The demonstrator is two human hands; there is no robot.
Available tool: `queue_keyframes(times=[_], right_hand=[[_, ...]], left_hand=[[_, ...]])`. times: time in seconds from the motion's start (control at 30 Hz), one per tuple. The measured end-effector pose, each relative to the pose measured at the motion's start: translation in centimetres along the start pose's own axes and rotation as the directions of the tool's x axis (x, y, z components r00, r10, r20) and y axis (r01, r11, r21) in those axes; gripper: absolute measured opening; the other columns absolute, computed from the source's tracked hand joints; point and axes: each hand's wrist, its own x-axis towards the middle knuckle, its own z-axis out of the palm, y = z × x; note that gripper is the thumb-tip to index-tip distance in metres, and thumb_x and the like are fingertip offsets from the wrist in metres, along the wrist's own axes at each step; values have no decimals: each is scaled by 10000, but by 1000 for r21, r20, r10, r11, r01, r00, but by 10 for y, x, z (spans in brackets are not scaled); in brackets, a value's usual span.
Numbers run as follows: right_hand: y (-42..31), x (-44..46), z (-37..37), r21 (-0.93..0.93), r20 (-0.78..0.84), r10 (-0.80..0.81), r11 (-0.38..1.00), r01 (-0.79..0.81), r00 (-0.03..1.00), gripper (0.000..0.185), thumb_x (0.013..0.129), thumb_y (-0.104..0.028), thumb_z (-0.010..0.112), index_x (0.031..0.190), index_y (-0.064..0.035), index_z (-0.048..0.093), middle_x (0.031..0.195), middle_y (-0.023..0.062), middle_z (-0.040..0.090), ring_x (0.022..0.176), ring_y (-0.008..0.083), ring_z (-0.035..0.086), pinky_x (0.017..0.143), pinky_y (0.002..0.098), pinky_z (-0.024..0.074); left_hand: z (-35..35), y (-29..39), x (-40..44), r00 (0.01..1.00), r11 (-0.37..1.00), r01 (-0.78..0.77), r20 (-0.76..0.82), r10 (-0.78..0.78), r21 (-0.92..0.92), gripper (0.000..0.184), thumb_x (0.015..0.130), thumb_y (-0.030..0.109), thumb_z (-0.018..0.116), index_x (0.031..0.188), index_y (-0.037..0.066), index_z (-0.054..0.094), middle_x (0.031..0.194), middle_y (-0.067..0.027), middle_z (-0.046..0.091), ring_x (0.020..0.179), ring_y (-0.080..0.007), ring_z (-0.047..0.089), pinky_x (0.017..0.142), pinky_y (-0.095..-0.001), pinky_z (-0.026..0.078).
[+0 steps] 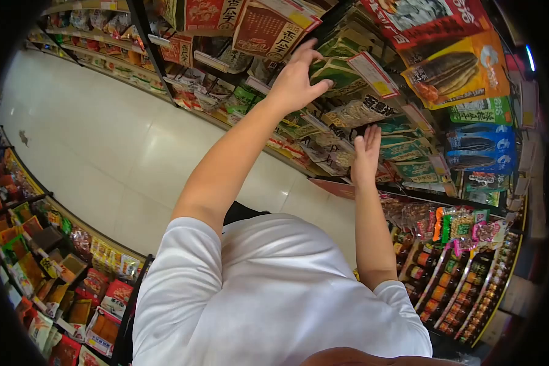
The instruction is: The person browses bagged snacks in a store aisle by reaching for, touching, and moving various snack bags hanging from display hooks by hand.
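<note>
My left hand (294, 78) reaches up to the hanging snack bags, thumb and fingers spread, with nothing seen in it. Its fingertips are at the edge of some green bags (338, 75), just below a brown-red seed bag (267, 32); whether they touch is unclear. Lower and to the right, my right hand (366, 157) is held up with its fingers stretched out. Beside it hang teal bags (404, 148), and a clear-fronted bag of pale seeds (361, 112) is above it. No bag shows in the right hand.
Price tags (373, 74) stick out from the shelf edge between the bags. Large orange (460, 72) and blue (480, 148) seed bags hang at the right. Jars (451, 268) line a lower right shelf. Packed shelves (73, 268) stand across the pale tiled floor (122, 140).
</note>
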Motion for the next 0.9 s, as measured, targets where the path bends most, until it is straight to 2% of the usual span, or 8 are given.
queue_keyframes(times=[0.13, 0.27, 0.4, 0.5, 0.53, 0.6, 0.77, 0.9], right_hand=[[-6, -32, 3, -66, 95, 20, 998, -13, 995, 874, 1006, -161, 637, 1638, -37, 47, 1713, 171, 96, 1582, 315, 137, 1268, 425, 176], [-9, -57, 8, -90, 205, 103, 992, -86, 973, 819, 1020, -192, 626, 1632, -34, 105, 1701, 177, 146, 1565, 344, 197, 1242, 441, 240], [1, -76, 11, -81, 279, 204, 979, -189, 938, 720, 1037, -203, 614, 1618, -53, 215, 1675, 155, 243, 1525, 310, 311, 1220, 426, 275], [-3, -85, 11, -108, 337, 310, 951, -291, 889, 670, 1031, -170, 612, 1598, -48, 277, 1652, 145, 300, 1503, 302, 353, 1201, 418, 312], [-1, -86, 11, -110, 353, 323, 946, -304, 878, 636, 1013, -91, 609, 1577, -46, 318, 1615, 134, 359, 1485, 282, 382, 1125, 388, 414], [7, -92, 9, -135, 387, 330, 944, -301, 861, 615, 1011, -80, 608, 1566, -51, 343, 1600, 127, 382, 1458, 282, 421, 1115, 381, 423], [14, -106, 9, -182, 417, 401, 916, -357, 816, 495, 1019, -85, 611, 1485, -29, 457, 1494, 89, 508, 1364, 225, 516, 1081, 348, 448], [18, -115, 8, -206, 403, 423, 906, -371, 811, 488, 1010, -102, 625, 1474, -48, 481, 1349, 151, 618, 1321, 226, 555, 1064, 353, 457]], left_hand=[[3, -7, 6, 998, 998, -56, -8, 56, -14, 556, 832, 278, 796, 1255, 44, 521, 1424, -194, 512, 1307, -410, 508, 1085, -458, 429], [-2, 3, 10, 998, 995, 50, 33, -48, -84, 643, 836, 291, 797, 1354, 74, 483, 1289, -168, 531, 1231, -388, 540, 1063, -469, 440], [-4, 1, 22, 983, 983, 116, 158, -94, -139, 887, 836, 376, 807, 1553, 120, 351, 1416, -172, 473, 1305, -375, 514, 1072, -480, 445], [-1, -5, 34, 981, 998, 40, 189, -48, 43, 948, 837, 438, 806, 1580, 127, 305, 1524, -199, 416, 1385, -381, 465, 1100, -460, 438], [-3, -5, 40, 964, 996, 78, 252, -85, 37, 967, 837, 452, 806, 1587, 131, 288, 1546, -206, 397, 1399, -383, 453, 1104, -461, 437], [-12, -2, 51, 913, 988, 152, 377, -153, 32, 1005, 837, 480, 806, 1603, 138, 254, 1589, -221, 359, 1427, -386, 430, 1112, -461, 436], [-27, 9, 62, 858, 977, 210, 475, -194, 19, 1042, 808, 473, 831, 1593, 107, 252, 1586, -233, 373, 1411, -387, 451, 1116, -472, 430], [-26, 7, 65, 860, 984, 179, 485, -161, 8, 1054, 780, 456, 857, 1575, 81, 274, 1553, -235, 415, 1394, -381, 469, 1114, -473, 428]])
